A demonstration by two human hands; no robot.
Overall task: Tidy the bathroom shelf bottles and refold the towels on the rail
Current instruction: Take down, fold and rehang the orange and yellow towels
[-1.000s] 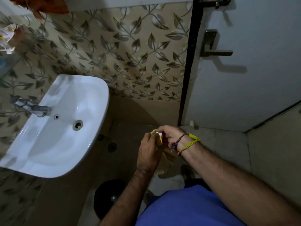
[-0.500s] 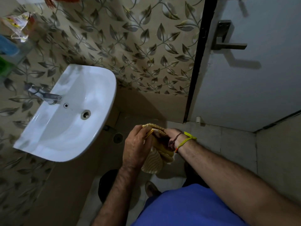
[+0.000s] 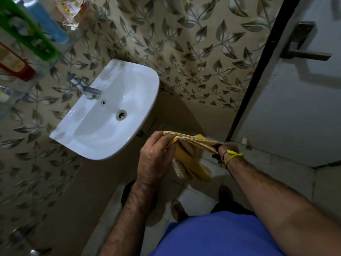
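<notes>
Yellow towel (image 3: 186,154) is now pulled out longer between the two hands than a moment ago. The left hand (image 3: 155,159) pinches one end and the right hand (image 3: 224,149) grips the other, so folding seems underway. Bottles (image 3: 27,32) wait on the glass shelf (image 3: 60,52) above the white sink (image 3: 110,111), beside the leafy wall (image 3: 193,52) and grey door (image 3: 295,108).

I am looking down into a small home bathroom. A white wall-hung washbasin (image 3: 110,115) with a chrome tap (image 3: 86,88) sits at ten o'clock. Leaf-patterned wall tiles (image 3: 193,52) run across twelve o'clock. At eleven o'clock a glass shelf (image 3: 60,52) carries a green bottle (image 3: 25,32) and a blue bottle (image 3: 48,21). At two o'clock stands a pale door (image 3: 295,117) with a lever handle (image 3: 306,54).
</notes>
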